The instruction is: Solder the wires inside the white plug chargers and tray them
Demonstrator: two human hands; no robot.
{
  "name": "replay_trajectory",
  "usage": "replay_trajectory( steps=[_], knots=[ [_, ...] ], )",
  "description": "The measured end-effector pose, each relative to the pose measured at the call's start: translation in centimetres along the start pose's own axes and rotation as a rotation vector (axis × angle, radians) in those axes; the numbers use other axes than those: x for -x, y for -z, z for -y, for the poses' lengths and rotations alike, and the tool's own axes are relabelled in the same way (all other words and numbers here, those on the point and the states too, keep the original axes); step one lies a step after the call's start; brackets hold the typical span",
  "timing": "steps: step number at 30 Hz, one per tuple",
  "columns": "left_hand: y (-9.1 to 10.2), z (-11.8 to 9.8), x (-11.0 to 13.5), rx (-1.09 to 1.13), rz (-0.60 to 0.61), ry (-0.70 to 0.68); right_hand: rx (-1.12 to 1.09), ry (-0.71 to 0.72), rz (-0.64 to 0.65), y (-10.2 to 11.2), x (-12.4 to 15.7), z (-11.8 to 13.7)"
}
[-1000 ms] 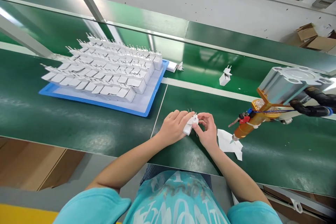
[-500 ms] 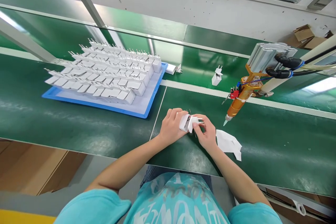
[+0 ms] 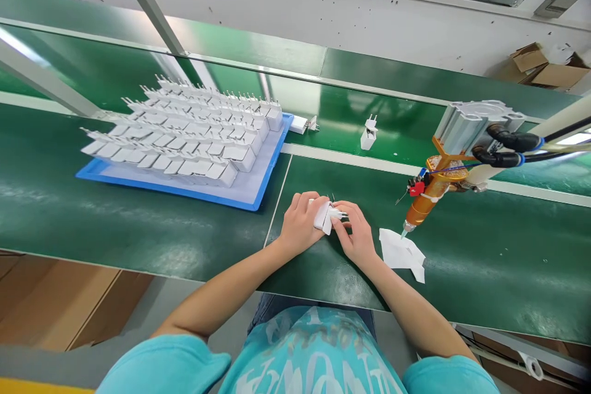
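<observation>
Near the middle of the bench, my left hand is closed around a white power adapter case. My right hand pinches a white plug cap whose two pins point to the right. Case and cap are up against each other; fingers hide part of the seam, so how fully they meet I cannot tell. A thin dark wire sticks up beside the join. To the right of my right hand lies a piece of white paper, with the orange dispenser and its pale nozzle angled above it.
At left, a blue-rimmed tray carries rows of white adapters with pins up. Two more adapters, one lying and one upright, are on the lower green strip behind. An opened carton sits at the far right.
The plug cap has come left, closing the gap to the case. The dispenser nozzle now appears lower, over the white paper. The view has shifted slightly.
</observation>
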State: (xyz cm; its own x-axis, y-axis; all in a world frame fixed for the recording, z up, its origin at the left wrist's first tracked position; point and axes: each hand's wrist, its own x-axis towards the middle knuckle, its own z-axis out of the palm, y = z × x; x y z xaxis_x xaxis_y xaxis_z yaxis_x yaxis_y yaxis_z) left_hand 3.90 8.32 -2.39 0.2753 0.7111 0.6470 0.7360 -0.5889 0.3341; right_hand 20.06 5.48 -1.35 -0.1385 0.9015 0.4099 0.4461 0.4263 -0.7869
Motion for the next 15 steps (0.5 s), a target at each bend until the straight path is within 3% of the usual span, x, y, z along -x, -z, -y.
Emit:
replay_trajectory(
  steps=[8,15],
  knots=[
    [0.31,-0.18,-0.23,-0.058,-0.049,-0.042,0.043,0.008,-0.01,0.14,0.14,-0.12],
    [0.41,-0.3,-0.27,-0.036,-0.092,-0.087,0.056,0.113,0.041,0.37,-0.03,-0.69]
  ],
)
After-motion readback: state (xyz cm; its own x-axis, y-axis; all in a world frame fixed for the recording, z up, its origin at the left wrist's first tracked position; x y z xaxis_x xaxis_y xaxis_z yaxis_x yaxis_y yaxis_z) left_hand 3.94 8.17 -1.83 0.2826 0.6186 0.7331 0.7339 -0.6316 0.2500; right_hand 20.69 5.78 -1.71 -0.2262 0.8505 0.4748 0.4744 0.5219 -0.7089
